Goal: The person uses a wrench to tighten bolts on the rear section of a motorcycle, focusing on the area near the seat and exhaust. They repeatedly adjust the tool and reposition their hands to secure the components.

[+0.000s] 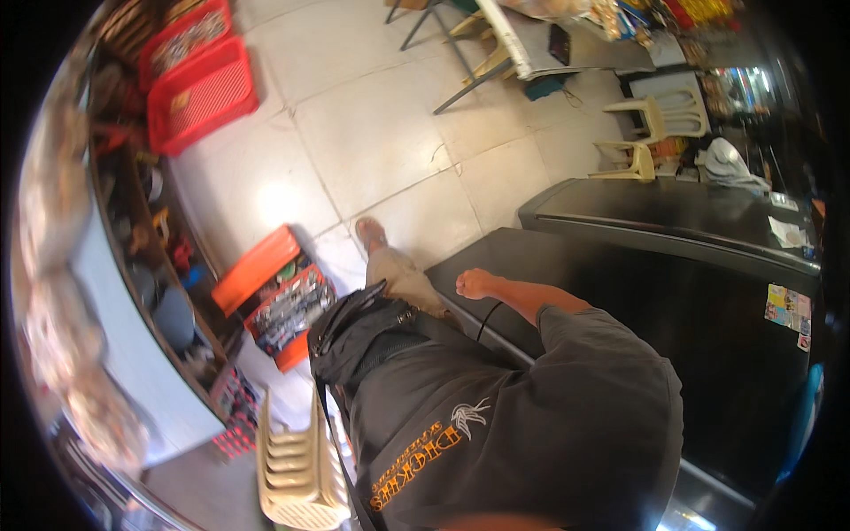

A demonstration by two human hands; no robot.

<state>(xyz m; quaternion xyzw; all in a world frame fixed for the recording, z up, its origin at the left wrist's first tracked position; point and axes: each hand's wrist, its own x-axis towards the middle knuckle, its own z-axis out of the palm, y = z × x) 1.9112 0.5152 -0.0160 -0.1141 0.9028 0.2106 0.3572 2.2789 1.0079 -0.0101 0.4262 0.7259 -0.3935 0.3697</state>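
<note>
My right hand (475, 283) is held out in front of my body, fingers curled into a loose fist, with nothing showing in it. It appears above the edge of a black refrigerator-like cabinet (567, 265); I cannot tell whether it touches. My left hand is out of sight. A black bag (359, 332) hangs at my waist on a strap over my dark grey shirt (531, 425). Beyond it, one foot in a sandal (371, 234) stands on the tiles.
An orange toolbox (257, 270) lies open with metal tools (292, 310) inside. A cream plastic chair (297, 469) stands close on my left, near a shelf unit (133, 327). Red baskets (199, 97) rest farther off. At the back are a table (584, 53) and more chairs (677, 111).
</note>
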